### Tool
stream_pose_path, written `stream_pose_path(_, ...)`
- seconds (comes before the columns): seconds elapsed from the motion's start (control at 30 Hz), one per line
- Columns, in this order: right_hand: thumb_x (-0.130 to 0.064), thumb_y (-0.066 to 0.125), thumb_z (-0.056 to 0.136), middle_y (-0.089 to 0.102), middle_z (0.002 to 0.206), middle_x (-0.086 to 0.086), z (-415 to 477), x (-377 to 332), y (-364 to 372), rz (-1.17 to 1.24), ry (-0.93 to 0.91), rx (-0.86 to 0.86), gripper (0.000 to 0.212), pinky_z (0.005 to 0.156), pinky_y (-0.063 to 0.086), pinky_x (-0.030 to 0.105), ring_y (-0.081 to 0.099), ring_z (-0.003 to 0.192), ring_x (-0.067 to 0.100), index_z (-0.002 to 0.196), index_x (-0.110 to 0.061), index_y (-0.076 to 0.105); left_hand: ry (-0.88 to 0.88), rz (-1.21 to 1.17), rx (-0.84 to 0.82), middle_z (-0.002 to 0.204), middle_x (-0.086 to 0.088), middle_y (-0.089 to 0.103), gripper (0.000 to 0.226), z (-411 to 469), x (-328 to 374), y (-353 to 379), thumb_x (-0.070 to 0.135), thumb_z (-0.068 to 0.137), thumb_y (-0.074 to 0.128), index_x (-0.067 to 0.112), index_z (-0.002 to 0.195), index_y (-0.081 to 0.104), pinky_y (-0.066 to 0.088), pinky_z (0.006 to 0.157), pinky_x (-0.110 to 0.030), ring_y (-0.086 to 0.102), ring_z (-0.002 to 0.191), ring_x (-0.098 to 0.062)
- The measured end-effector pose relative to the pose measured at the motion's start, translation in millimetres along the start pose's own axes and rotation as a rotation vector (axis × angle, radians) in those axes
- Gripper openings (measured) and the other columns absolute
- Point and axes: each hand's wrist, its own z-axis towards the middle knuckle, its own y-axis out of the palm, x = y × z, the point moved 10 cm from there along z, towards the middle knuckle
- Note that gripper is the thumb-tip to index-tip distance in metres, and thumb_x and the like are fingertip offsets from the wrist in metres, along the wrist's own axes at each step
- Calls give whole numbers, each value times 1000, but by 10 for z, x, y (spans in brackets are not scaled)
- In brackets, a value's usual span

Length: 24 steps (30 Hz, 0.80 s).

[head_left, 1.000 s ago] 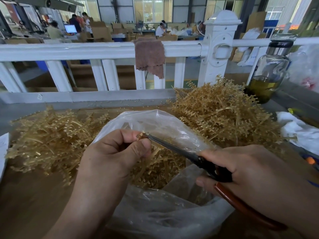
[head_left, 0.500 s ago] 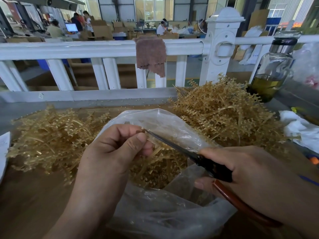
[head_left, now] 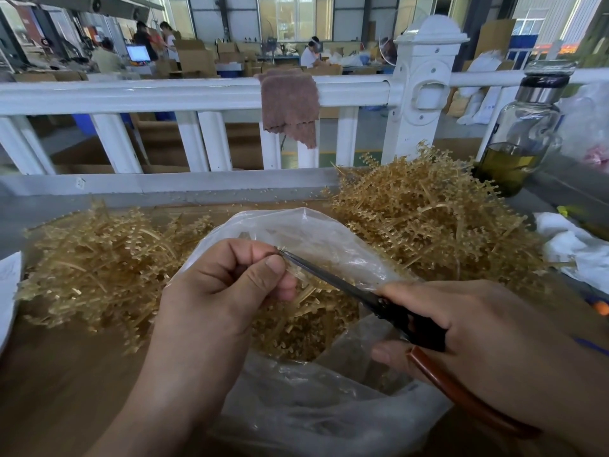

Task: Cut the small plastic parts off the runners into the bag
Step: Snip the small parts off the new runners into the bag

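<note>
One left hand (head_left: 224, 291) and one right hand (head_left: 478, 331), two in all. One pair of scissors (head_left: 333, 275), one plastic bag (head_left: 313, 413), one single runner (head_left: 296, 278) at centre. Two heaps: left heap (head_left: 99, 258), right heap (head_left: 428, 219). One bottle (head_left: 524, 133) upper right, one cloth (head_left: 290, 103) upper centre

Daylit hall, soft and even, with a wide-angle bend.
Light pours in from the far windows (head_left: 296, 14), washed pale. Glare streaks the white railing (head_left: 131, 94) and the bag (head_left: 329, 239). The rail bows toward the edges, and the bottom corners smear soft.

bag (head_left: 329, 407) between runner piles (head_left: 435, 219), bottle (head_left: 520, 133) far right
</note>
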Motion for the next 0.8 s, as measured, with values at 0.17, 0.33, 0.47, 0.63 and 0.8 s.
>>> stream_pose_path(0.17,-77,45,75,67,78,-17,-11,12,-11,1,5,21,58,59,52,29,64,69,4,100,-31,69,7,55,10,78,-9,76,7,-4,-30,-19,29,80,75,22,82,76,60,72,-28,74,75,-23)
stream_pose_path(0.33,-76,44,76,66,75,-20,-14,4,-24,-31,0,29,55,57,47,22,62,67,0,96,-33,70,25,116,30,77,-6,76,9,-25,-9,-25,32,80,69,27,81,76,58,78,-43,74,76,-24)
stream_pose_path(0.47,-76,46,76,64,71,-22,-31,3,-44,-40,12,47,52,55,47,22,60,65,-1,97,-35,69,25,137,24,78,-4,76,10,-38,-8,-15,35,81,69,28,83,76,55,75,-37,74,76,-20)
stream_pose_path(0.63,-73,46,78,64,69,-20,-37,2,-61,-51,16,55,49,50,47,21,60,62,-2,94,-34,70,29,125,29,77,-4,76,16,-48,27,-1,44,75,74,29,82,76,55,72,-29,74,74,-18)
stream_pose_path(0.8,-73,44,79,58,64,-22,-36,-13,-52,-40,21,21,43,48,40,16,58,61,-3,89,-37,66,8,73,33,74,-6,76,15,-54,25,21,37,73,68,26,79,76,56,66,-22,73,71,-17)
